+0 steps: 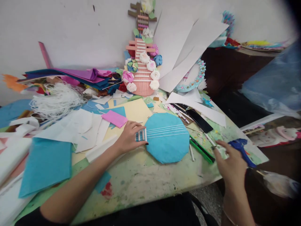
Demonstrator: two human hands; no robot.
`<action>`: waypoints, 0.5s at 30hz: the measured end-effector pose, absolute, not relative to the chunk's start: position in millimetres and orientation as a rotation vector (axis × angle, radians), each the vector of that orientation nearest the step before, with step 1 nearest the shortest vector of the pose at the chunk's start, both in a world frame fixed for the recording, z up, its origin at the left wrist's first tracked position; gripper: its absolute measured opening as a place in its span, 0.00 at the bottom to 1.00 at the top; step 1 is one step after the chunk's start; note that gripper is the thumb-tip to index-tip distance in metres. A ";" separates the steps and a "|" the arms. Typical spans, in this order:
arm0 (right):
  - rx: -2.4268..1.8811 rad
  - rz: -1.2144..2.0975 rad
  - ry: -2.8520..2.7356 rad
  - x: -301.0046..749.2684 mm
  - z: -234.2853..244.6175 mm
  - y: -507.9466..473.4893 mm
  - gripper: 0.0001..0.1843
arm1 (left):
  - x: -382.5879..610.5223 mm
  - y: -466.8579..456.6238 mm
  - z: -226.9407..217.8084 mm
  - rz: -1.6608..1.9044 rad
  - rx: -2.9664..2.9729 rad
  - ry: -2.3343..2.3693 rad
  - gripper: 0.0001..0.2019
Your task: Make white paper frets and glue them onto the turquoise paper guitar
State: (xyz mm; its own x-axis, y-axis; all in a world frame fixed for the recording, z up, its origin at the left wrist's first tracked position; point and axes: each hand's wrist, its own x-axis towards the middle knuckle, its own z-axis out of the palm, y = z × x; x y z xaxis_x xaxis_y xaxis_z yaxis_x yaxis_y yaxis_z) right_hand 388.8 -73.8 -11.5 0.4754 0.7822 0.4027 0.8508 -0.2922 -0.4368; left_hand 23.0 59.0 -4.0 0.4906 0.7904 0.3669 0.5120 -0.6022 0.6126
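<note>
A blue many-sided paper piece (167,138) with several white strings across it lies on the table in front of me. My left hand (130,137) presses its left edge, fingertips closed on the small white string bars (141,135). My right hand (229,163) hovers at the right table edge, fingers spread, holding nothing, just short of a blue glue gun (241,148). A green cutter (201,151) lies between the blue piece and my right hand.
A pink paper guitar (142,67) with paper flowers leans on the wall. Coloured paper stacks (70,77), white string (57,100), blue sheets (45,164), white sheets (188,40) and pens (182,114) clutter the paint-stained table (145,182). A dark table stands to the right.
</note>
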 end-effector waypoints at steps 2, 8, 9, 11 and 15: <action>-2.340 -0.334 -1.113 419.0 -12.2 -69.1 0.27 | 24.3 53.4 3.2 1.035 2.077 0.960 0.27; -2.745 -0.171 -0.895 475.2 -22.8 -58.2 0.35 | 33.2 27.5 24.1 1.081 1.185 0.440 0.31; -2.757 -0.171 -0.895 479.5 -23.0 -57.2 0.35 | 34.4 23.1 27.5 1.041 1.114 0.408 0.30; -2.774 -0.147 -0.915 488.6 -21.4 -55.5 0.35 | 35.9 15.8 33.6 0.987 0.993 0.350 0.30; -2.870 -0.071 -0.909 511.8 -15.3 -53.7 0.29 | 35.1 9.9 39.0 0.923 0.826 0.342 0.29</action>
